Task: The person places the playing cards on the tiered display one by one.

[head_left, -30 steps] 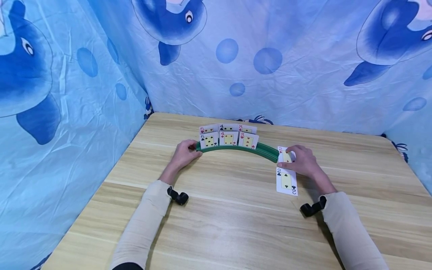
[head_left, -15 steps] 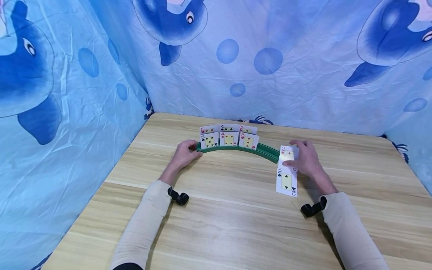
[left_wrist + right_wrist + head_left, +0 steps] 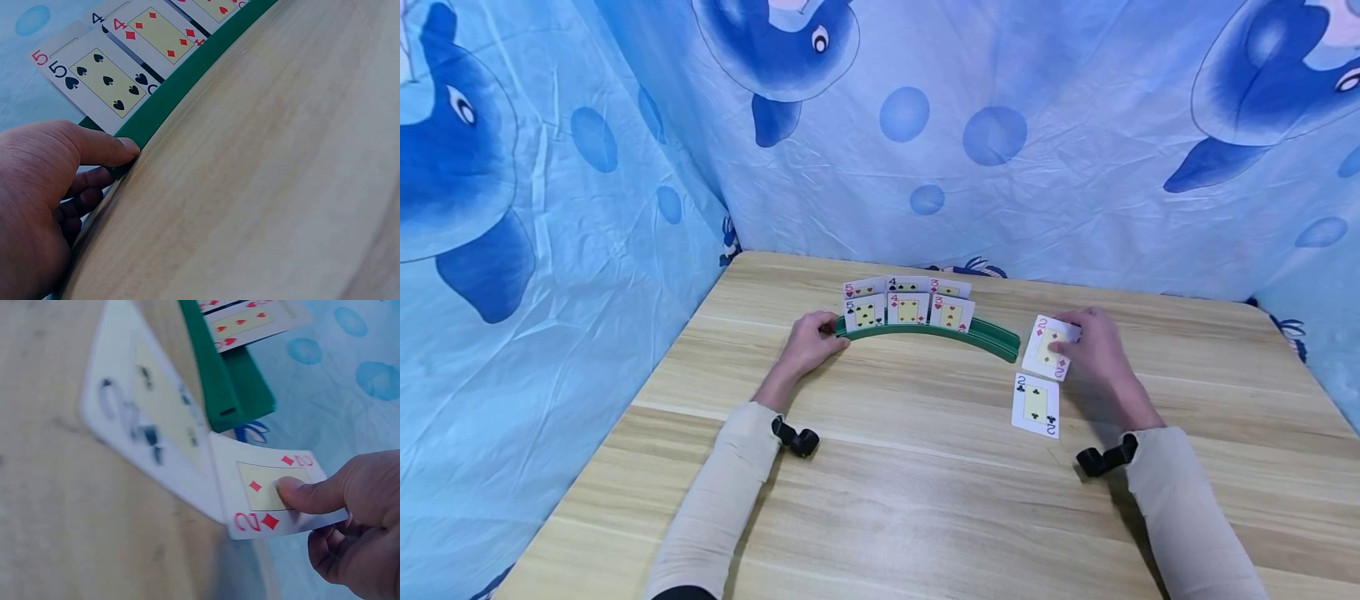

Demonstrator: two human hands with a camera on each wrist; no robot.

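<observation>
A green curved card holder [image 3: 992, 337] stands on the table, with two rows of playing cards upright in its left and middle parts. The front row shows the five of spades [image 3: 107, 81], the four of diamonds [image 3: 908, 308] and the three of hearts [image 3: 952, 313]. My left hand [image 3: 811, 342] grips the holder's left end, thumb on the front wall. Just beyond the right end, my right hand [image 3: 1097, 346] pinches the two of diamonds [image 3: 262, 487], thumb on its face and fingers behind. The two of clubs [image 3: 1035, 406] is face up just in front of it.
Behind the front row stand the five of hearts [image 3: 863, 286], a black four [image 3: 907, 282] and the three of diamonds [image 3: 950, 286]. A blue dolphin-print curtain [image 3: 850, 200] hangs along the back and left edges of the wooden table [image 3: 910, 467].
My right hand has moved right with the two of diamonds, which now tilts and stands apart from the holder's end and the two of clubs. The left hand stays put.
</observation>
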